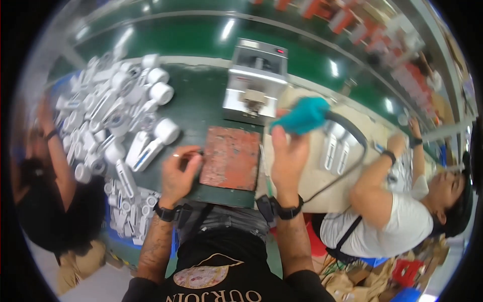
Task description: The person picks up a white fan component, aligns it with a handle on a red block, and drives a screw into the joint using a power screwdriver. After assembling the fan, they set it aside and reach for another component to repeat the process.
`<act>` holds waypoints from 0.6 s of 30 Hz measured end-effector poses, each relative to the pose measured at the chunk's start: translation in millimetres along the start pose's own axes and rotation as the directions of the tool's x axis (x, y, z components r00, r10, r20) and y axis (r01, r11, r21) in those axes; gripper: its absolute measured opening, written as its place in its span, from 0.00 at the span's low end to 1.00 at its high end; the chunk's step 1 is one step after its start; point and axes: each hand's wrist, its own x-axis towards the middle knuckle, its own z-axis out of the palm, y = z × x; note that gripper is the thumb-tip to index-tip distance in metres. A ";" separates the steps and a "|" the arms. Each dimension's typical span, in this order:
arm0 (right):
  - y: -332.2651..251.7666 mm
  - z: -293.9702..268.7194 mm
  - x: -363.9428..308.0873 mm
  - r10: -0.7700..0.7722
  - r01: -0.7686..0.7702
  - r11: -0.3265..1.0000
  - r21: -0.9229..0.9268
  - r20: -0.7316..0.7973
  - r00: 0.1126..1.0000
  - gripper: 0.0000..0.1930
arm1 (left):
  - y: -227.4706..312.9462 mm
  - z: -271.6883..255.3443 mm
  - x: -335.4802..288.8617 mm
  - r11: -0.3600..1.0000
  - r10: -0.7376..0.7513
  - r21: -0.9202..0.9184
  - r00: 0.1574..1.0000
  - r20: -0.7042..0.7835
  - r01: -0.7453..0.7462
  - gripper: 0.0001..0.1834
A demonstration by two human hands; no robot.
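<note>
My right hand (pixel 292 161) is raised at the right of a worn red pad (pixel 230 158). It is closed around a teal handheld tool (pixel 304 116), blurred, with a thick black cord running from its right end. At the pad's left edge is my left hand (pixel 180 171), its fingers curled and thumb pressed toward them. Whatever the left fingertips pinch, if anything, is too small to make out. A silver box-shaped machine (pixel 255 80) with a small red display stands just beyond the pad.
A big heap of white plastic handled parts (pixel 118 108) covers the left of the green table (pixel 193 95). More lie in a blue bin (pixel 128 216) below it. Two white parts (pixel 336 151) lie on the beige mat (pixel 307 189). Co-workers sit on both sides.
</note>
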 end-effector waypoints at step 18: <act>-64.1 -84.1 -97.1 0.203 -0.203 0.978 0.040 0.008 0.979 0.27 | 74.4 299.4 112.6 0.907 0.270 0.120 0.778 0.567 -0.403 0.26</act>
